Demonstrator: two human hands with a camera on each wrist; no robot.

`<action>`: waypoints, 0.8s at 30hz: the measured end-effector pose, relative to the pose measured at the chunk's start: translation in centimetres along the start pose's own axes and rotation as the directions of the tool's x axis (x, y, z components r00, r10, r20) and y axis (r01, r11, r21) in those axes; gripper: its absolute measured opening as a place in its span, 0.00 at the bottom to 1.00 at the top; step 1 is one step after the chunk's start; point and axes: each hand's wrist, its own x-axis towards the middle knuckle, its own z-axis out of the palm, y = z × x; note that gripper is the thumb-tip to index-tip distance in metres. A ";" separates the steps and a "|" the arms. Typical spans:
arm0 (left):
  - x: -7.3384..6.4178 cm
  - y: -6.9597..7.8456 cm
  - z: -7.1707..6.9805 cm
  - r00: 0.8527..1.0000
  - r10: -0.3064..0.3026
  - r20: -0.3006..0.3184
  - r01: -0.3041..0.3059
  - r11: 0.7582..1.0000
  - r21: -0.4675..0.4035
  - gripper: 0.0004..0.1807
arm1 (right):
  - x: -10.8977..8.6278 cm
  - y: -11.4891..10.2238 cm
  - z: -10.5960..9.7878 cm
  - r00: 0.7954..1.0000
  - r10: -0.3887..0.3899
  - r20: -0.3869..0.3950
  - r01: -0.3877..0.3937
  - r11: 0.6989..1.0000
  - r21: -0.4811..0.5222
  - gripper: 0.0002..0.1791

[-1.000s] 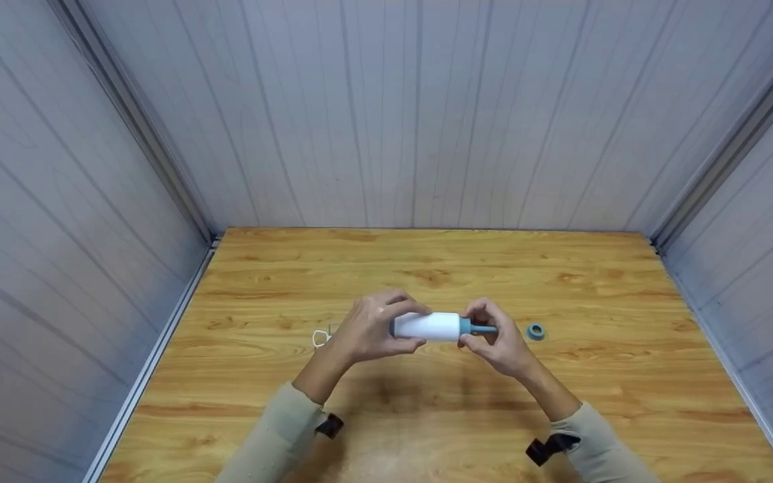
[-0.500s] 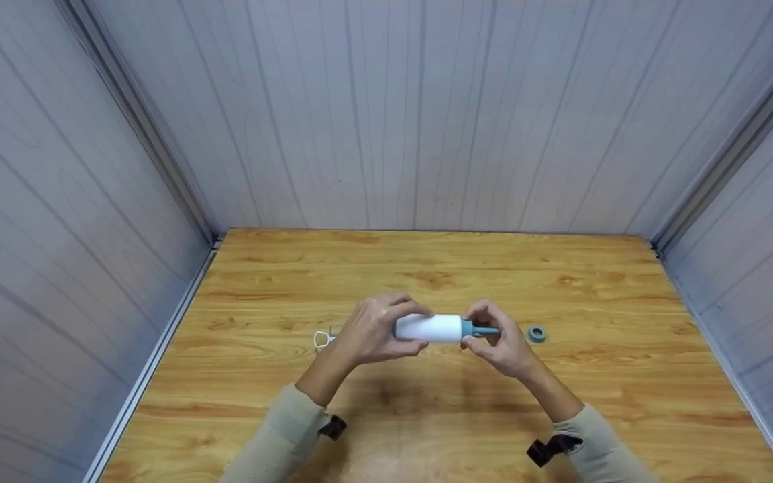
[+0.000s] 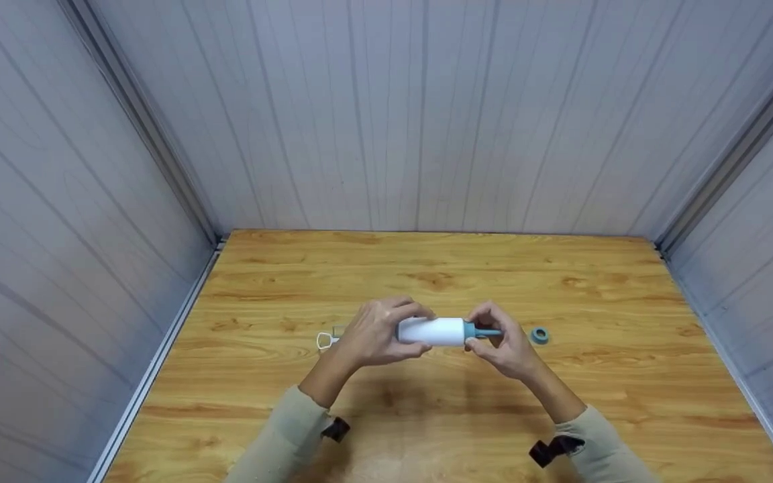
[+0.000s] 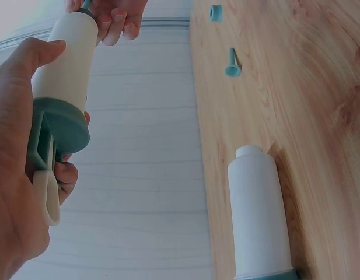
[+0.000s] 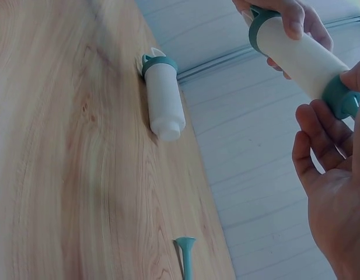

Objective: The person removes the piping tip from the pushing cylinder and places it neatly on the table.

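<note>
My left hand [image 3: 380,335] grips a white icing syringe [image 3: 437,331], its fingers and thumb curled round the barrel. The teal collar and white plunger ring [image 4: 47,198] lie against the palm in the left wrist view. At the barrel's other end, my right hand [image 3: 508,345] pinches the teal nozzle cap [image 5: 339,97] between thumb and fingers; its slender teal tip [image 3: 490,333] points right. The syringe is held level above the table. A second white syringe [image 4: 258,210] lies on the table; in the head view its body is hidden behind the hands, and only its handle end [image 3: 324,341] shows.
On the wooden table [image 3: 427,268], a teal ring [image 3: 540,335] lies right of the right hand. A loose teal nozzle [image 4: 232,69] rests between that ring and the second syringe. Pale panelled walls [image 3: 386,121] stand at the back and both sides.
Both hands keep their hold on the syringe. The whole view shifts slightly, with hands, syringe and table things all appearing a little further right and down.
</note>
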 end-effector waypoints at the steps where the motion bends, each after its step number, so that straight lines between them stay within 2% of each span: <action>1: 0.0 0.0 0.0 1.000 -0.003 0.002 0.003 1.000 -0.005 0.21 | 0.0 0.0 0.0 1.000 -0.003 0.002 0.003 1.000 0.000 0.16; 15: -0.1 0.1 0.0 0.999 -0.034 0.010 0.034 0.998 -0.061 0.21 | -0.1 0.0 -0.1 1.000 -0.017 0.013 0.017 0.999 -0.035 0.17; 21: -0.2 0.0 0.0 0.998 -0.059 0.038 0.062 0.992 -0.107 0.21 | -0.1 -0.1 -0.2 1.000 0.009 0.013 -0.009 0.999 -0.052 0.17; 24: -0.1 -0.1 0.0 0.996 -0.073 0.055 0.080 0.987 -0.137 0.21 | 0.0 -0.2 -0.3 1.000 -0.002 0.020 0.004 0.997 -0.074 0.17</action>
